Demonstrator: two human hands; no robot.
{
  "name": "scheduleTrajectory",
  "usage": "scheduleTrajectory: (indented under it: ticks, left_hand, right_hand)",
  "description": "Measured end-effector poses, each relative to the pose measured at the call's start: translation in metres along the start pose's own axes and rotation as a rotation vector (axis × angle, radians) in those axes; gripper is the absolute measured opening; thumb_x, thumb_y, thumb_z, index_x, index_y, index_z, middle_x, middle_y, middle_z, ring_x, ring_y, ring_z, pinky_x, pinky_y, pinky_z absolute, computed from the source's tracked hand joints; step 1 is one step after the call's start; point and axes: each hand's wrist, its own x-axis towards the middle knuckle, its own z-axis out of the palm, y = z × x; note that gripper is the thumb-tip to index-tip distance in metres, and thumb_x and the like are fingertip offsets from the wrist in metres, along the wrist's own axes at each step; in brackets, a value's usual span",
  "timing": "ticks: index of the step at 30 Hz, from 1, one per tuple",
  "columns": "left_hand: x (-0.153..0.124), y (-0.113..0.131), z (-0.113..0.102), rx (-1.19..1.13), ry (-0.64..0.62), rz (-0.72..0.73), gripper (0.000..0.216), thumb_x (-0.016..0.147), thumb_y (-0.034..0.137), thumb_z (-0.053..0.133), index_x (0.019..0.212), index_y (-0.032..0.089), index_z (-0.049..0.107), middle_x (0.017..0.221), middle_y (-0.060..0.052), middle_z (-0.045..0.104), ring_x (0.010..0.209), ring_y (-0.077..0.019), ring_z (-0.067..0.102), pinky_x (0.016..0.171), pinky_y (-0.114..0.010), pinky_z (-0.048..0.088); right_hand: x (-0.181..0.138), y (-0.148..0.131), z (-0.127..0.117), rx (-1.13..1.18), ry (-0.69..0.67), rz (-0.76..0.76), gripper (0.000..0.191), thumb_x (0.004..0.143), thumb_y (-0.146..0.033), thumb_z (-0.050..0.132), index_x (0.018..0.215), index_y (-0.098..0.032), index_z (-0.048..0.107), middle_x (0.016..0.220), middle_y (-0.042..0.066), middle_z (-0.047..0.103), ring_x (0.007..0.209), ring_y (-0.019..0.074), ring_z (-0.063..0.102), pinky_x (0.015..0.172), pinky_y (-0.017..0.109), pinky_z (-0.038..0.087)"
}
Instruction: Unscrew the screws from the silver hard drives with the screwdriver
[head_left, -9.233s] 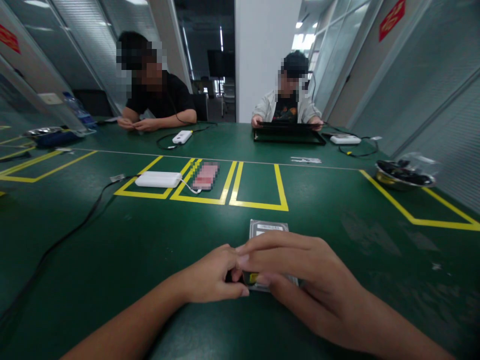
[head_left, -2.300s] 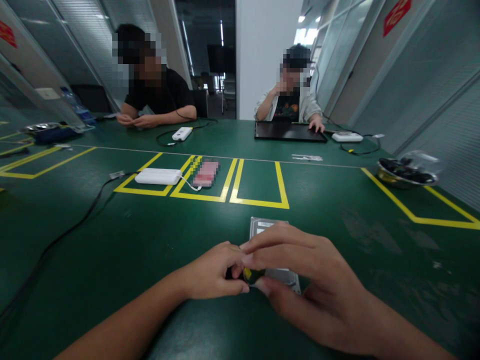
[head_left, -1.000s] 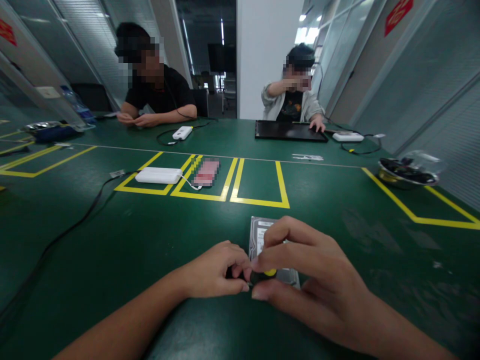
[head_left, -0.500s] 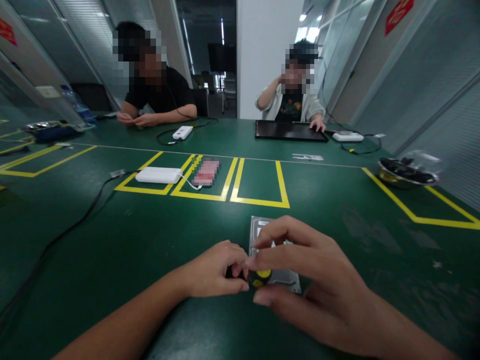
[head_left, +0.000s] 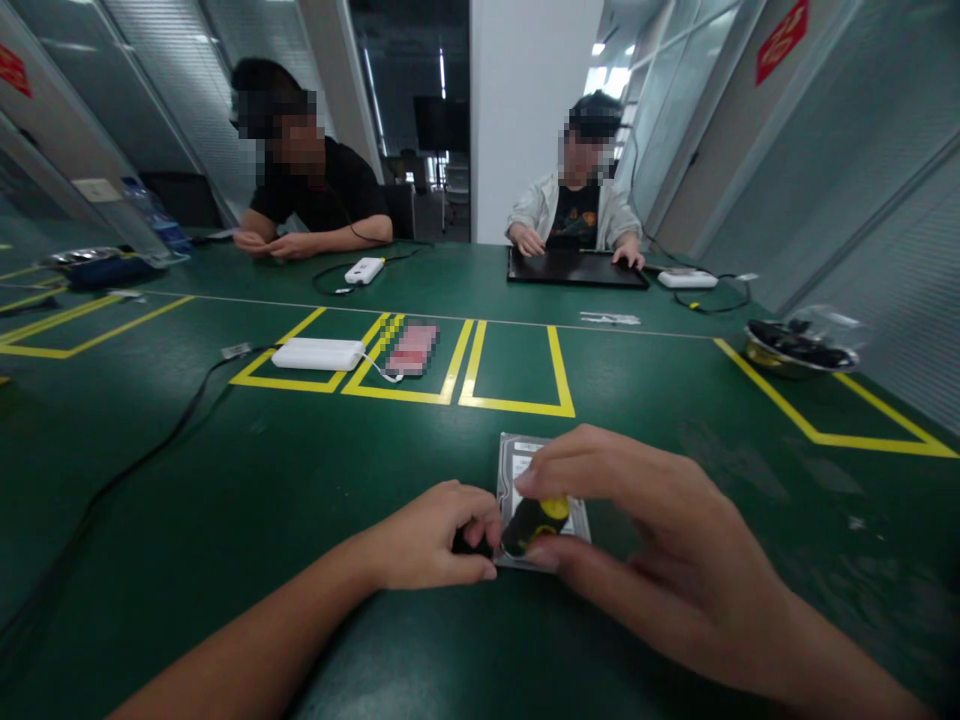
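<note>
A silver hard drive with a white label lies flat on the green table in front of me. My right hand is over it, thumb and fingers closed around the black and yellow handle of a screwdriver. That handle is tilted, and its tip is hidden. At the drive's left edge rests my left hand, fingers curled in toward the thumb. Something dark shows between them, and I cannot make out whether it is an object or shadow.
Beyond the hands, yellow tape boxes mark the table. A white power bank and a blurred phone are joined by a cable. A metal bowl of dark items stands right. Across, two people sit, one touching a black panel.
My right hand has shifted slightly right, and the screwdriver handle has tipped over to the right. My left hand stays put. Opposite, a person's raised hand has come down to the black panel.
</note>
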Motion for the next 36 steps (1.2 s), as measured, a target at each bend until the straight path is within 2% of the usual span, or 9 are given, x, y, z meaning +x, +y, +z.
scheduleTrajectory:
  ticks: [3, 7, 10, 13, 20, 26, 29, 32, 36]
  left_hand:
    - [0.0, 0.0, -0.002, 0.076, -0.049, -0.009, 0.018, 0.076, 0.025, 0.076, 0.085, 0.019, 0.062, 0.077, 0.003, 0.056, 0.075, -0.0157, 0.054, 0.071, -0.026, 0.04]
    - [0.0, 0.0, -0.002, 0.092, -0.067, -0.037, 0.023, 0.074, 0.022, 0.079, 0.087, 0.018, 0.06, 0.079, 0.004, 0.056, 0.076, -0.0146, 0.053, 0.07, -0.024, 0.037]
    - [-0.001, 0.0, -0.002, 0.076, -0.042, -0.037, 0.027, 0.073, 0.022, 0.08, 0.088, 0.019, 0.058, 0.081, 0.004, 0.055, 0.076, -0.0142, 0.053, 0.071, -0.025, 0.037]
    - [-0.001, 0.0, -0.001, 0.035, -0.018, -0.015, 0.031, 0.071, 0.023, 0.081, 0.088, 0.019, 0.056, 0.081, 0.005, 0.052, 0.074, -0.0129, 0.05, 0.068, -0.024, 0.036]
    - [0.0, -0.002, 0.0, 0.017, -0.024, 0.034, 0.025, 0.073, 0.024, 0.078, 0.087, 0.018, 0.057, 0.083, 0.004, 0.052, 0.075, -0.0134, 0.05, 0.069, -0.025, 0.038]
    - [-0.001, -0.001, 0.0, 0.011, -0.019, 0.053, 0.022, 0.074, 0.025, 0.076, 0.084, 0.019, 0.058, 0.082, 0.003, 0.052, 0.074, -0.0134, 0.05, 0.069, -0.025, 0.038]
    - [-0.001, 0.004, 0.001, -0.004, 0.001, 0.084, 0.015, 0.077, 0.019, 0.071, 0.08, 0.018, 0.056, 0.078, 0.003, 0.051, 0.071, -0.0124, 0.048, 0.065, -0.024, 0.037]
    - [-0.001, 0.012, 0.002, -0.005, 0.068, 0.122, 0.012, 0.077, 0.013, 0.064, 0.075, 0.018, 0.053, 0.075, 0.003, 0.05, 0.069, -0.0122, 0.047, 0.064, -0.024, 0.035]
    - [0.004, 0.026, 0.004, -0.04, 0.29, 0.072, 0.011, 0.08, 0.017, 0.061, 0.073, 0.018, 0.052, 0.075, 0.001, 0.051, 0.072, -0.0138, 0.048, 0.067, -0.026, 0.037]
  right_hand:
    - [-0.004, -0.008, -0.019, -0.154, 0.109, 0.037, 0.026, 0.092, -0.017, 0.065, 0.116, -0.021, 0.059, 0.109, 0.0, 0.063, 0.1, 0.0122, 0.06, 0.083, 0.023, 0.05]
    - [-0.019, -0.008, -0.045, -0.608, 0.267, 0.127, 0.016, 0.093, -0.03, 0.065, 0.107, -0.023, 0.061, 0.102, 0.001, 0.062, 0.09, 0.0158, 0.059, 0.073, 0.028, 0.047]
    - [-0.039, 0.009, -0.053, -0.959, 0.335, 0.212, 0.02, 0.096, -0.04, 0.057, 0.097, -0.019, 0.058, 0.094, 0.005, 0.06, 0.08, 0.0186, 0.057, 0.067, 0.031, 0.044]
    - [-0.064, 0.036, -0.049, -1.116, 0.308, 0.26, 0.027, 0.099, -0.042, 0.047, 0.093, -0.017, 0.054, 0.085, 0.006, 0.056, 0.074, 0.0185, 0.056, 0.06, 0.029, 0.041]
    - [-0.105, 0.078, -0.026, -1.033, 0.226, 0.384, 0.023, 0.099, -0.038, 0.045, 0.092, -0.017, 0.051, 0.087, 0.005, 0.053, 0.073, 0.0172, 0.055, 0.063, 0.029, 0.044]
    - [-0.106, 0.088, -0.015, -0.977, 0.003, 0.788, 0.01, 0.098, -0.027, 0.05, 0.1, -0.018, 0.052, 0.1, 0.006, 0.048, 0.077, 0.0171, 0.056, 0.062, 0.028, 0.043]
    - [-0.104, 0.095, -0.013, -0.98, -0.072, 0.906, 0.009, 0.099, -0.026, 0.05, 0.102, -0.018, 0.051, 0.102, 0.006, 0.046, 0.075, 0.0154, 0.055, 0.06, 0.026, 0.04]
    - [-0.103, 0.099, -0.013, -0.983, -0.105, 0.942, 0.011, 0.099, -0.028, 0.05, 0.104, -0.018, 0.049, 0.102, 0.005, 0.045, 0.071, 0.0145, 0.053, 0.057, 0.025, 0.036]
    - [-0.103, 0.1, -0.012, -0.98, -0.116, 0.946, 0.014, 0.1, -0.029, 0.05, 0.108, -0.018, 0.049, 0.102, 0.005, 0.046, 0.07, 0.0145, 0.053, 0.055, 0.025, 0.033]
